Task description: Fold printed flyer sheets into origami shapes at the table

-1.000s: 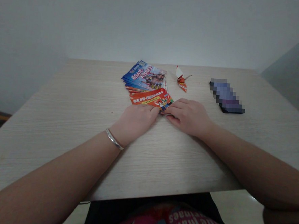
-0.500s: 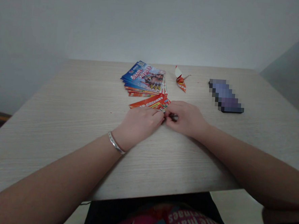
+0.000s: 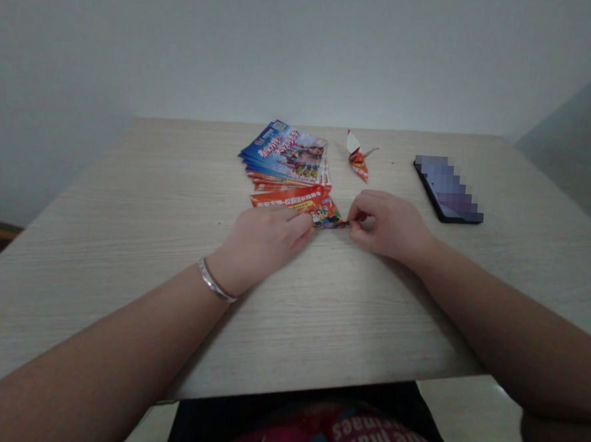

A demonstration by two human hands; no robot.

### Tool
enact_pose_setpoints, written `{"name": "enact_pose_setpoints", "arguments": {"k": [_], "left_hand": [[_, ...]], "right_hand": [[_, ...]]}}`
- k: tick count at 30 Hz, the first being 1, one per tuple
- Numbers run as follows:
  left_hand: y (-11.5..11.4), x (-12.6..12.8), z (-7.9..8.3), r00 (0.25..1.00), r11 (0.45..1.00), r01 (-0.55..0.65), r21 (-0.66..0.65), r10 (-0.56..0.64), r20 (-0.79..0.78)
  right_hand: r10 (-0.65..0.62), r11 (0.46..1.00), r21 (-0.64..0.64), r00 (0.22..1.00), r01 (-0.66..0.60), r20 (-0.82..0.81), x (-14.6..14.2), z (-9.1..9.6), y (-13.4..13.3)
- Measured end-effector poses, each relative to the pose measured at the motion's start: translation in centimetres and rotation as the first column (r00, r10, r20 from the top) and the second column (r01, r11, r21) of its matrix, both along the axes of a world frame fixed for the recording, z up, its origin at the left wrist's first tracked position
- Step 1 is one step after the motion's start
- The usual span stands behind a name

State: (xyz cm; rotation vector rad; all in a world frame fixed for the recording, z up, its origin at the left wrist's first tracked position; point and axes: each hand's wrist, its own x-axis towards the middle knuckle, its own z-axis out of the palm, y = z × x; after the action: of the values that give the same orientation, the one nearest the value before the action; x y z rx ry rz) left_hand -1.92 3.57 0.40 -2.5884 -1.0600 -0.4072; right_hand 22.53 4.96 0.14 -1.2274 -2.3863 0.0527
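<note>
A red printed leaflet point(image 3: 301, 203) lies on the wooden table point(image 3: 142, 191) just in front of a fanned stack of leaflets point(image 3: 284, 155). My left hand point(image 3: 262, 239), with a silver bracelet at the wrist, rests with curled fingers on the leaflet's near edge. My right hand point(image 3: 388, 223) pinches the leaflet's right corner between thumb and fingers. A small folded paper crane point(image 3: 358, 157) stands behind the stack to the right.
A dark phone point(image 3: 447, 189) lies flat at the right of the table. A pale wall closes off the table's far edge. The table's near edge runs just above my lap.
My hands have drawn the red leaflet toward me, off the stack. My right hand has shifted right and now pinches its corner. My left hand has slid slightly left.
</note>
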Motion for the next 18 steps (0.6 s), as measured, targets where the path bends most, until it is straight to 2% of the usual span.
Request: {"name": "enact_pose_setpoints", "arguments": {"k": [5, 7, 9, 12, 15, 18], "left_hand": [[0.0, -0.2, 0.0, 0.999, 1.000, 0.001, 0.021, -0.002, 0.053], [0.2, -0.3, 0.0, 0.997, 1.000, -0.012, 0.024, 0.010, 0.071], [0.3, -0.3, -0.1, 0.996, 0.999, -0.024, 0.023, 0.021, 0.089], [0.4, -0.4, -0.1, 0.993, 1.000, -0.029, 0.001, 0.029, 0.119], [0.3, -0.3, -0.1, 0.986, 1.000, -0.004, -0.023, 0.007, 0.169], [0.2, 0.0, -0.1, 0.975, 0.999, 0.048, 0.008, -0.048, 0.215]], "right_hand": [[-0.109, 0.994, -0.014, 0.994, 0.109, -0.021, 0.8, 0.2, 0.3], [-0.166, 0.986, 0.007, 0.983, 0.167, -0.076, 1.1, 0.2, 0.5], [-0.168, 0.984, 0.027, 0.973, 0.174, -0.157, 1.2, 0.1, 0.4], [-0.042, 0.998, 0.041, 0.976, 0.052, -0.214, 0.6, 0.0, 0.1], [0.084, 0.994, 0.081, 0.987, -0.073, -0.138, -0.3, -0.2, -0.3], [0.152, 0.973, 0.183, 0.987, -0.141, -0.044, -1.3, -0.2, -0.7]]}}
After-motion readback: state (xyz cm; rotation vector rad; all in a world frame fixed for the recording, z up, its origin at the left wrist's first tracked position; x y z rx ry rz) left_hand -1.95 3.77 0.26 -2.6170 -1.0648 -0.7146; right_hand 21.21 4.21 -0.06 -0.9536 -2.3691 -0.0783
